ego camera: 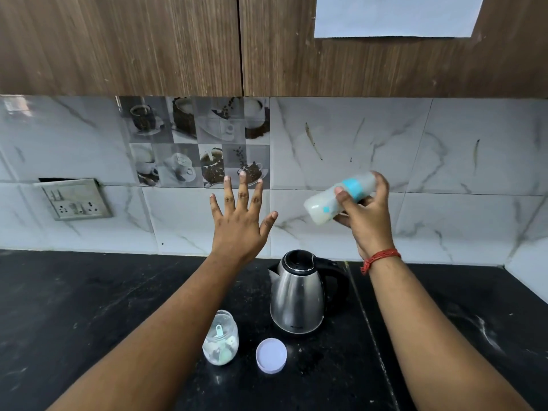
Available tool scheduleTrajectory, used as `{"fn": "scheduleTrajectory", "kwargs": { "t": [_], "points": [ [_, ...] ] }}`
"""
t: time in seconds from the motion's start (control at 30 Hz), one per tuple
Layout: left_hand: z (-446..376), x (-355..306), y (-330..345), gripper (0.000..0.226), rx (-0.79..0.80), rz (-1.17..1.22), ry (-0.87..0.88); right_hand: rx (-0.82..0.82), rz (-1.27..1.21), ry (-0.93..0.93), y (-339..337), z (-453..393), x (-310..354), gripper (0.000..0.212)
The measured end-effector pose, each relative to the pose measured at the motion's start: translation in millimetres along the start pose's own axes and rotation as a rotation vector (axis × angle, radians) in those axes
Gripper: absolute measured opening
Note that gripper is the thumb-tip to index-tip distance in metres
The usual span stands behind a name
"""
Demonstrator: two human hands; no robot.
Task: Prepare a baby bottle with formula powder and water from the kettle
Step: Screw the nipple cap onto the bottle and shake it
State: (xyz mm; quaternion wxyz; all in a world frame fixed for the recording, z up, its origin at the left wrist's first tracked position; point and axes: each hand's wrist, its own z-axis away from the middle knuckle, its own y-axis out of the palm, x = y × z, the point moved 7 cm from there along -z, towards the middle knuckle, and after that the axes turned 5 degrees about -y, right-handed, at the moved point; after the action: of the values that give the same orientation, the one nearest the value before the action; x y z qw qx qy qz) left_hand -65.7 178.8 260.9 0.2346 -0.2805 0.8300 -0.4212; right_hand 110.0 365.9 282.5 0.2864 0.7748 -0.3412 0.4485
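Observation:
My right hand (366, 216) grips a baby bottle (332, 198), held up in front of the wall and tilted almost sideways, its base pointing left. The bottle is translucent with a blue band and holds milky white liquid. My left hand (241, 221) is raised beside it with fingers spread and straight, holding nothing. Below on the black counter (89, 307) stands a steel kettle (298, 298) with a black handle. In front of the kettle sits an open clear jar of formula powder (221, 342) with a scoop inside, and its white lid (271, 355) lies flat to the right.
Wooden wall cabinets (148, 43) hang overhead. A marble-tiled backsplash (415, 161) runs behind the counter, with a socket plate (75, 200) at the left. A seam (364, 315) crosses the counter to the right of the kettle.

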Motion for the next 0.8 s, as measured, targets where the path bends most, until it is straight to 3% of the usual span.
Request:
{"fn": "scheduleTrajectory", "kwargs": {
  "t": [0.13,0.23,0.33,0.43,0.57,0.63,0.73,0.8],
  "points": [
    [0,3,0,0.076,-0.017,0.01,-0.018,0.12,0.043,0.029,9,0,-3,0.07],
    [0,6,1,0.075,-0.018,0.02,-0.034,-0.025,-0.065,0.012,-7,-5,-1,0.069],
    [1,6,0,0.076,-0.022,0.013,-0.034,0.139,0.037,0.04,4,-7,1,0.069],
    [0,7,-1,0.076,-0.012,0.022,-0.046,0.022,-0.039,0.017,-5,-10,3,0.066],
    [-1,4,-2,0.076,-0.018,0.011,-0.031,0.134,0.038,0.033,7,-7,2,0.065],
    [-2,3,-2,0.076,-0.012,0.019,-0.035,0.043,-0.014,0.032,0,-7,-1,0.067],
    [-2,0,-3,0.077,-0.019,0.018,-0.028,0.102,0.039,0.057,9,-2,-1,0.068],
    [-2,-1,-3,0.078,-0.017,0.017,-0.021,0.005,-0.016,0.045,4,-2,-3,0.068]
  ]
}}
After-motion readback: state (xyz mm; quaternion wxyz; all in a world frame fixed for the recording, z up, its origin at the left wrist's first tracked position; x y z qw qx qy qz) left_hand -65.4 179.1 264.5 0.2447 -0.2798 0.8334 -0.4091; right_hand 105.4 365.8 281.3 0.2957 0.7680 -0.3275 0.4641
